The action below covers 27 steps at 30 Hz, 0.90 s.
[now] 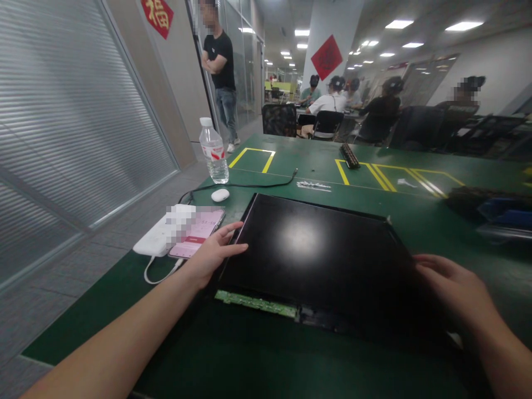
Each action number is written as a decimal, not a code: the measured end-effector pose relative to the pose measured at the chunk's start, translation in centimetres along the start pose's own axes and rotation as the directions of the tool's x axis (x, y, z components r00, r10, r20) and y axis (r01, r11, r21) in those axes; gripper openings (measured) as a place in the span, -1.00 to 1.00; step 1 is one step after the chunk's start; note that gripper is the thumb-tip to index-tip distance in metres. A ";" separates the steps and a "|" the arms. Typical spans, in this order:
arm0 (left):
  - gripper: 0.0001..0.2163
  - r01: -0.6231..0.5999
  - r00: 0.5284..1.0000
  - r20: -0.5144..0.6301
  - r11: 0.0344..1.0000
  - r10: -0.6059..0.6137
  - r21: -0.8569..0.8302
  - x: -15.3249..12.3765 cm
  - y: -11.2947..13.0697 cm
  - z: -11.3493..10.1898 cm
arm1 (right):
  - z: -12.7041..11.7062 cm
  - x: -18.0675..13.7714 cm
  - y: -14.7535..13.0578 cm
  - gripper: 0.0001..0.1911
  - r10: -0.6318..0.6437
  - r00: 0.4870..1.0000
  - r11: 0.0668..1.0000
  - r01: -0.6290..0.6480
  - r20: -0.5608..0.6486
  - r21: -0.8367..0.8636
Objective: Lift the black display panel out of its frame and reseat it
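A large black flat display panel [316, 255] lies on the green table mat [270, 366], with a thin green circuit strip [255, 303] along its near edge. My left hand [214, 252] rests on the panel's left edge, fingers stretched flat over the corner. My right hand [453, 291] lies at the panel's right edge, fingers curled against the side; whether they grip it is unclear.
Left of the panel sit a phone [199, 233] on a white power bank [160, 238], a white earbud case [220, 194], a water bottle [213, 149] and a black cable [249, 184]. Yellow floor-style markings [374, 174] cross the mat. Several people sit behind; one stands at left.
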<state>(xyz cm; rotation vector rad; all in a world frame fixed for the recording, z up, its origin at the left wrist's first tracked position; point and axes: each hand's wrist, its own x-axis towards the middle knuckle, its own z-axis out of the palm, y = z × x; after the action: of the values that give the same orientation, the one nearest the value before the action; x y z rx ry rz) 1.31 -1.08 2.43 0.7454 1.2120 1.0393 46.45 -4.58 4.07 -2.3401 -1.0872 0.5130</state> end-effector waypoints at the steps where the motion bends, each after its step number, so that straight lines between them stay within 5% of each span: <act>1: -0.25 0.005 1.000 0.011 1.000 -0.005 0.004 0.0 0.0 -0.1 | 0.1 0.0 0.1 -0.42 -0.003 1.000 1.000 0.003 0.004 0.002; 7: -0.03 0.035 0.998 0.060 0.999 -0.035 -0.003 -0.2 0.3 0.2 | 0.3 0.2 0.3 -0.42 0.006 1.000 1.000 -0.006 -0.003 -0.018; 27: -0.34 -0.092 0.987 0.146 0.989 0.075 0.114 -0.6 0.3 -0.3 | 1.1 1.7 2.9 -0.68 -0.197 0.976 0.979 0.201 -0.091 0.036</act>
<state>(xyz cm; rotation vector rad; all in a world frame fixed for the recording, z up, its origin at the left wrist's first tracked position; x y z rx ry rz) 0.94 -1.59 2.86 0.9553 1.1367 0.9703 48.67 -4.55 1.27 -2.1636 -1.2389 0.3539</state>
